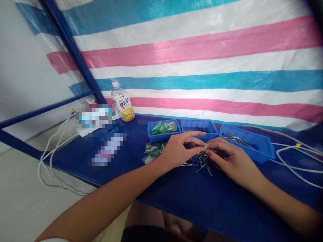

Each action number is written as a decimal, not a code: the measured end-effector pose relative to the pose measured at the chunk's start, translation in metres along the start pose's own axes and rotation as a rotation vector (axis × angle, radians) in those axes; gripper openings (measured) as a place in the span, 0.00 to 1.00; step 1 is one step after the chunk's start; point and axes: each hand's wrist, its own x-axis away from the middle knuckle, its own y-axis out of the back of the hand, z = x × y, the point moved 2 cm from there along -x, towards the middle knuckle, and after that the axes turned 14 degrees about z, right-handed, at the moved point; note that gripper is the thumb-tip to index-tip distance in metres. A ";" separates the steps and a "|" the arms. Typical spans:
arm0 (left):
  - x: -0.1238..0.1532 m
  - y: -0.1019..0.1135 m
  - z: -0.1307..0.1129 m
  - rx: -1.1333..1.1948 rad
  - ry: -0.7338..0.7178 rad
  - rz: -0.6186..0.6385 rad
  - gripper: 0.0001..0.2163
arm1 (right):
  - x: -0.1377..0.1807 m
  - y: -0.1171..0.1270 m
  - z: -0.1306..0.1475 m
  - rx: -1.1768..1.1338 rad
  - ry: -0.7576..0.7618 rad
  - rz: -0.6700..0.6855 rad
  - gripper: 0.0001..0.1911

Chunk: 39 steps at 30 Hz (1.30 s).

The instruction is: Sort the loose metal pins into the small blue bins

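Observation:
A heap of thin metal rods [205, 164] lies on the blue tabletop under both hands. My right hand [230, 158] is closed, thumb and fingers pinching a small pale ring-like piece [205, 146]. My left hand [178, 148] meets it from the other side. Its thumb and a bent finger come together at that piece while the index finger stretches out above; what they grip is hidden. Small clear packets [151, 153] lie beside my left wrist. Behind the hands are a blue bin with green packets [165, 127], a middle blue bin [199, 126], and a right blue bin [262, 148] with metal rods.
A drink bottle [123, 102] stands at the back left, near blurred-out items [108, 149]. White cables [51, 158] hang over the left edge, and more cables [297, 163] run along the right. A striped plastic sheet [191, 57] hangs behind the table.

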 end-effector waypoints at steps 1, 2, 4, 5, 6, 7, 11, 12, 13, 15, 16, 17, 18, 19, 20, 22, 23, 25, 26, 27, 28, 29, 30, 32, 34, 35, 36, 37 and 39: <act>0.000 0.000 0.000 -0.005 0.001 0.004 0.21 | 0.000 0.000 -0.001 -0.018 -0.004 0.007 0.12; 0.000 0.000 0.000 -0.006 0.002 0.006 0.21 | 0.000 0.000 -0.001 -0.036 -0.010 0.015 0.13; -0.001 0.000 0.001 -0.002 -0.001 0.012 0.21 | 0.001 -0.001 -0.002 -0.067 -0.030 0.030 0.13; -0.001 0.000 0.002 0.000 -0.009 0.014 0.21 | 0.001 -0.002 -0.002 -0.082 -0.046 0.035 0.14; -0.001 0.000 0.002 -0.001 -0.022 0.014 0.22 | 0.001 -0.002 -0.002 -0.105 -0.066 0.039 0.15; -0.001 0.000 0.002 -0.009 -0.038 0.013 0.22 | 0.001 -0.002 -0.002 -0.139 -0.089 0.044 0.15; -0.001 0.002 0.003 -0.172 -0.080 -0.009 0.19 | -0.001 0.000 -0.003 -0.277 -0.169 0.031 0.17; -0.001 0.002 0.004 -0.262 -0.088 0.003 0.17 | -0.001 0.002 -0.003 -0.284 -0.179 0.016 0.18; 0.000 0.001 0.006 -0.364 -0.098 0.026 0.16 | -0.002 0.003 -0.003 -0.289 -0.188 0.000 0.19; 0.000 -0.002 0.010 -0.551 -0.135 0.115 0.13 | -0.003 0.005 -0.004 -0.348 -0.207 -0.036 0.19; 0.001 -0.004 0.012 -0.596 -0.148 0.146 0.14 | -0.003 0.005 -0.004 -0.410 -0.218 -0.060 0.19; 0.001 -0.005 0.014 -0.632 -0.158 0.175 0.16 | -0.004 0.005 -0.005 -0.483 -0.231 -0.090 0.18; 0.001 -0.006 0.016 -0.659 -0.161 0.201 0.17 | -0.004 0.005 -0.006 -0.559 -0.243 -0.126 0.17; 0.001 -0.007 0.018 -0.683 -0.159 0.222 0.18 | -0.004 0.004 -0.006 -0.630 -0.254 -0.163 0.17; 0.001 -0.008 0.019 -0.706 -0.153 0.240 0.19 | -0.004 0.004 -0.007 -0.691 -0.266 -0.198 0.16; 0.001 -0.008 0.019 -0.743 -0.135 0.262 0.19 | -0.005 0.004 -0.006 -0.784 -0.283 -0.262 0.16; 0.002 -0.007 0.019 -0.754 -0.123 0.265 0.18 | -0.005 0.005 -0.005 -0.821 -0.287 -0.302 0.15; 0.002 -0.005 0.019 -0.765 -0.103 0.260 0.16 | -0.004 0.008 -0.005 -0.881 -0.294 -0.410 0.14; 0.002 -0.005 0.019 -0.768 -0.094 0.257 0.16 | -0.004 0.011 -0.005 -0.909 -0.302 -0.462 0.13; 0.002 -0.004 0.019 -0.771 -0.086 0.256 0.15 | -0.003 0.013 -0.005 -0.934 -0.312 -0.502 0.12; 0.002 -0.004 0.019 -0.773 -0.080 0.255 0.15 | -0.003 0.014 -0.006 -0.956 -0.328 -0.523 0.12; 0.002 -0.004 0.019 -0.775 -0.074 0.254 0.14 | -0.003 0.015 -0.007 -0.973 -0.344 -0.521 0.12; 0.002 -0.004 0.019 -0.778 -0.068 0.252 0.14 | -0.002 0.016 -0.008 -0.979 -0.358 -0.505 0.13; 0.002 -0.004 0.020 -0.785 -0.052 0.236 0.15 | -0.002 0.015 -0.010 -0.960 -0.370 -0.442 0.16; 0.002 -0.003 0.021 -0.790 -0.036 0.216 0.17 | -0.002 0.012 -0.010 -0.908 -0.358 -0.371 0.17; 0.001 -0.003 0.022 -0.792 -0.031 0.209 0.17 | -0.002 0.010 -0.009 -0.876 -0.347 -0.341 0.18; 0.001 -0.002 0.022 -0.792 -0.029 0.204 0.17 | -0.001 0.008 -0.009 -0.845 -0.338 -0.315 0.18; 0.001 -0.002 0.022 -0.791 -0.028 0.202 0.16 | -0.001 0.007 -0.007 -0.818 -0.329 -0.293 0.19; 0.000 -0.001 0.021 -0.787 -0.030 0.201 0.14 | 0.001 0.005 -0.006 -0.777 -0.319 -0.260 0.19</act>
